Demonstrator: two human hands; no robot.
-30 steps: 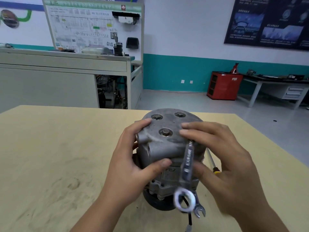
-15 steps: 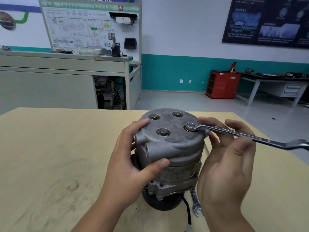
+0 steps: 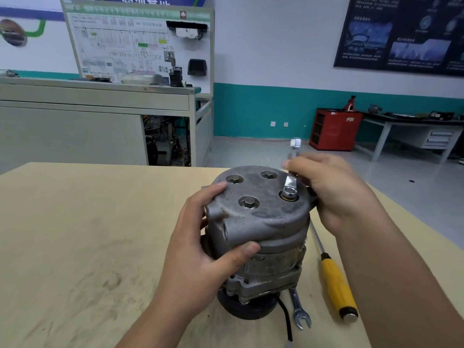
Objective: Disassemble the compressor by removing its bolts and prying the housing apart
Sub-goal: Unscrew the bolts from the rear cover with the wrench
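Note:
A grey metal compressor stands upright on the wooden table, pulley end down. Its top cover shows three hex bolts in recesses. The ring end of a silver wrench sits on a further bolt at the right of the cover. My left hand grips the compressor's left side, thumb across the front. My right hand holds the wrench shank, which points up and away from me.
A yellow-handled screwdriver lies right of the compressor. A second open-ended wrench and a black cable lie at its base. The table's right edge runs close past the screwdriver. A grey workbench stands behind.
The wrench went from hanging down in front of the compressor onto the right bolt, then swung from pointing right to pointing away. My left hand kept its grip.

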